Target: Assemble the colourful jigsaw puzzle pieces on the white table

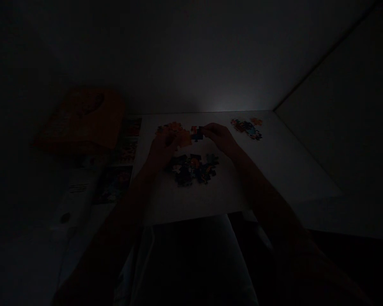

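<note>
The scene is very dark. My right hand (220, 137) pinches the right edge of a dark jigsaw puzzle piece (196, 135) with an orange-red patch, which lies close to a mostly orange puzzle section (185, 137). On that orange section rests my left hand (162, 149), its fingers curled against the pieces and partly lost in the dimness. Nearer to me, below both hands, is a cluster of dark, multicoloured puzzle pieces (194, 169). Whether the pinched piece and the orange section are joined, I cannot tell.
A small group of puzzle pieces (247, 128) lies at the back right of the white table (287, 165). To the left stands an orange box or bag (83, 119), with printed picture sheets (113, 182) in front of it. A wall (191, 55) borders the table's back.
</note>
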Motion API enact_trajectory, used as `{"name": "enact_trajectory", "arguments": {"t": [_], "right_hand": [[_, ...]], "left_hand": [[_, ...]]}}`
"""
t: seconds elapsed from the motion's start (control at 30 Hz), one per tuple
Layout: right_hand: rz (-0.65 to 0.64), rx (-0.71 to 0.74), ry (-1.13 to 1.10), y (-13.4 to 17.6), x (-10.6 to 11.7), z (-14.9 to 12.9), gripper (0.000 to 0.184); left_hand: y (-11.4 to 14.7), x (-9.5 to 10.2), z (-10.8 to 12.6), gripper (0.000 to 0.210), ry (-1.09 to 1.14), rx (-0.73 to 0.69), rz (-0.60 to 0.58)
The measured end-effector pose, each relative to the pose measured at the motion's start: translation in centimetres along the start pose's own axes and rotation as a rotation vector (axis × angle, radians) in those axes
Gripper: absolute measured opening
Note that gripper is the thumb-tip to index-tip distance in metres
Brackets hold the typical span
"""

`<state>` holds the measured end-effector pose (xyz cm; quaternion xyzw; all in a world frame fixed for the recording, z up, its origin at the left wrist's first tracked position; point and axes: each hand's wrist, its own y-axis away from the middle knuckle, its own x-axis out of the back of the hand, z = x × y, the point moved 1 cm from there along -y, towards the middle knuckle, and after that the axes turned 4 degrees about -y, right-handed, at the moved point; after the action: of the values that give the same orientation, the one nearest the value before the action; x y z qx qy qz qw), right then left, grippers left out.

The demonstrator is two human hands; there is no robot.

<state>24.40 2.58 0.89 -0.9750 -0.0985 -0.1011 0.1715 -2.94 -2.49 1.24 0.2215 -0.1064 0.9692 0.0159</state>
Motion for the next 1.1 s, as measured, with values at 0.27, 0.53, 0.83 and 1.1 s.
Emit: {"name": "enact_trajectory", "arguments": {"t": [0.27,0.53,0.83,1.1], "right_hand": [[0.081,-0.026,-0.029,-0.1,1.6,-0.8,0.059],[0.216,-0.059,0.022,-0.2,2.9,0.0,0.063],[0.564,-0.212,-0.100,-1.1,7.1,3.8,0.074],[-0.116,-0.169,-0.096,0.9,0.5,-0.8,0.072]], "left_hand": [[-0.3,0.5,0.2,0.044,0.081,0.061,0.100],[-0.9,0.3,-0.8,0.037,0.177,0.086,0.175],[-1.1,-0.1,-0.9,0.042,0.266,0.070,0.149],[0.4,0.2,0.6,0.034,-0.005,-0.196,0.166]]}}
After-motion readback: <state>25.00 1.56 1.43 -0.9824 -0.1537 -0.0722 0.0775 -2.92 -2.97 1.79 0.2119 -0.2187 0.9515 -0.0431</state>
